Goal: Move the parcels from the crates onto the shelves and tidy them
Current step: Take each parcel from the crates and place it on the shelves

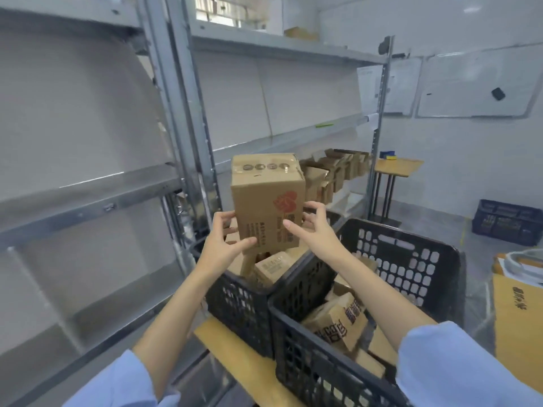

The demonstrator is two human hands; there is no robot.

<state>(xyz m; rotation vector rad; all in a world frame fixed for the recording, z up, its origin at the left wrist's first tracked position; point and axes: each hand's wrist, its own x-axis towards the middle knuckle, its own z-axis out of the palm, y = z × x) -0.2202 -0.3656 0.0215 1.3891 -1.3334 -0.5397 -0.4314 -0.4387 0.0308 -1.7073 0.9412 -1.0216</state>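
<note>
A tall cardboard parcel (267, 198) with a red heart print is held up above the far black crate (235, 304). My left hand (223, 239) grips its lower left side, thumb across the front. My right hand (314, 227) touches its lower right edge with fingers spread. More brown parcels (338, 321) lie in the near black crate (390, 259), and a few (270, 268) sit in the far crate. Metal shelves (88, 192) stand to the left and behind; the shelf (282, 145) beyond the parcel is bare.
Both crates rest on a wooden table (232, 356). Folded cardboard boxes (335, 168) stand on a low shelf at the back. A small wooden table (396, 165), a blue crate (508, 221) on the floor and a carton (517, 312) at right.
</note>
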